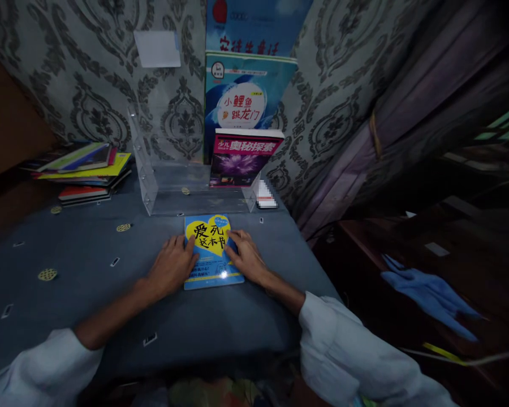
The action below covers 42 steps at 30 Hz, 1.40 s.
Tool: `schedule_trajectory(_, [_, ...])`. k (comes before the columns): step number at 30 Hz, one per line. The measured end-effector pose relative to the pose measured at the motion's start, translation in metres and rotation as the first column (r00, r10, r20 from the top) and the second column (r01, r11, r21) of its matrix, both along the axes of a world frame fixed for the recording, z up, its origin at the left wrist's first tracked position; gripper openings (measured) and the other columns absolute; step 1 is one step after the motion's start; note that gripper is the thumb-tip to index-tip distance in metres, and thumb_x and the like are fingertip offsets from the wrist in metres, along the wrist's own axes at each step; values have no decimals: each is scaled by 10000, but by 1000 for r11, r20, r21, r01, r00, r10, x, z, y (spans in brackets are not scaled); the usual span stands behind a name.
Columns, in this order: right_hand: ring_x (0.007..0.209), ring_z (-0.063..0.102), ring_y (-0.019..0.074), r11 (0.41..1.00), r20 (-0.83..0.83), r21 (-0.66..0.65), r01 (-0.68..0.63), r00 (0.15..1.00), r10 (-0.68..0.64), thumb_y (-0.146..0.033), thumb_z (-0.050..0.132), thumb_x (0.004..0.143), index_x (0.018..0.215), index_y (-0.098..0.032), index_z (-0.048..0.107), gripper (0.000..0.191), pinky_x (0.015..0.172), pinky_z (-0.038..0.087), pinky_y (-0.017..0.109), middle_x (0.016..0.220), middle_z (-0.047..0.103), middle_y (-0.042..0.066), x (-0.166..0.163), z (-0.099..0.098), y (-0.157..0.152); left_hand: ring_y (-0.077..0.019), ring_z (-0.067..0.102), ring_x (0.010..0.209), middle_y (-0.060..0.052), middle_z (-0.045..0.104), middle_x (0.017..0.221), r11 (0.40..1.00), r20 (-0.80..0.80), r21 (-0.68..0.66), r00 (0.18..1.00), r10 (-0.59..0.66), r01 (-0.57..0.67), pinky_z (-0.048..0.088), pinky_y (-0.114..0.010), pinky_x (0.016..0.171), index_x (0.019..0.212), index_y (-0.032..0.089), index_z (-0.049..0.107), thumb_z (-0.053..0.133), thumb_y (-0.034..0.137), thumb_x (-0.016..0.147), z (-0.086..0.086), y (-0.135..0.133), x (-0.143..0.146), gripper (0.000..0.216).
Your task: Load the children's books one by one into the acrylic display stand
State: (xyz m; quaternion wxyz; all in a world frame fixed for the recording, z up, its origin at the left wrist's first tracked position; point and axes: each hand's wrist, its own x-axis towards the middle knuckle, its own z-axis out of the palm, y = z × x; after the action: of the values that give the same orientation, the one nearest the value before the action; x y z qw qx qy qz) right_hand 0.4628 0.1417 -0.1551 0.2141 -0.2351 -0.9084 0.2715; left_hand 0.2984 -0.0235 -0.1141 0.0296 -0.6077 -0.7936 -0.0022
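A blue book with a yellow heart on its cover (211, 237) lies flat on the grey-blue tablecloth (89, 265). My left hand (173, 267) rests on the book's left edge, fingers spread and flat. My right hand (246, 255) lies on its right edge, fingers stretched along the cover. Both hands touch the book without gripping it. Just behind it stands a clear acrylic book stand (152, 181) holding a pink and purple book (242, 158) and a taller blue and white book (241, 96) leaning on the wall.
A stack of several books (82, 169) lies at the table's far left. Patterned wallpaper (102, 85) backs the table, and a dark curtain (407, 113) hangs at the right. The table's right edge drops to dark furniture with a blue cloth (424, 291).
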Motion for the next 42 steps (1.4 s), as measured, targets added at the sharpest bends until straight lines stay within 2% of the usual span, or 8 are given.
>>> schedule_trajectory(5, [1189,578,290,1000,-26,-27,2,1000,-3,-233,565,900,1317,-162,638,429,1068,456,470,1260,643,145,-15,-1,15,-329,577,1152,-202,615,1247,999,17,3,999,34,-34,463,-450,963,1419,88,493,428,297,1020,4,16,-9,455])
schedule_trajectory(10, [1223,571,299,1000,-44,-14,-14,999,13,-240,543,916,1320,-147,638,425,1081,455,486,1292,639,162,-16,-3,22,-334,615,1095,-200,647,1201,997,-72,-58,997,39,-43,459,-460,940,1379,94,543,439,310,1020,16,24,-9,431])
schedule_trajectory(15, [1306,503,326,994,4,106,1,1000,-1,-246,537,935,1340,-131,616,428,1108,425,530,1427,553,187,-15,2,14,-342,614,1112,-192,671,1176,1000,-135,-15,991,9,-11,456,-485,961,1249,98,624,431,275,1016,23,37,-8,351])
schedule_trajectory(20, [1414,425,300,972,36,207,-110,994,104,-208,472,973,1389,-130,570,434,1163,386,516,1502,500,181,-40,10,2,-315,548,1278,-205,597,1377,974,-36,225,999,-31,38,398,-476,1103,1355,73,541,409,184,994,-2,62,-24,400])
schedule_trajectory(25, [1437,432,276,939,76,235,-252,968,241,-161,445,973,1442,-87,504,479,1202,361,484,1497,518,197,-78,13,0,-290,605,1180,-170,665,1250,916,171,400,985,-40,-32,477,-452,1034,1320,115,560,355,157,974,-33,70,-46,405])
schedule_trajectory(28, [1411,468,286,925,126,251,-287,957,263,-158,459,975,1408,-20,520,459,1207,356,461,1448,551,240,-92,13,3,-278,596,1190,-149,657,1263,891,211,454,974,-81,-24,473,-463,1045,1339,151,543,361,144,953,-43,70,-52,427])
schedule_trajectory(33, [1403,490,266,932,108,251,-261,965,241,-227,475,1002,1421,-90,529,445,1200,365,477,1463,557,210,-93,6,16,-271,597,1178,-136,657,1249,882,224,470,970,-97,-21,478,-456,1029,1334,172,539,367,163,971,-45,70,-50,402])
schedule_trajectory(42, [1433,464,261,966,73,210,-148,988,136,-298,480,1007,1410,-118,567,450,1219,325,494,1488,546,185,-66,2,33,-285,579,1216,-148,649,1291,892,205,450,977,-56,-43,465,-474,1044,1319,146,558,364,188,980,-41,69,-46,393])
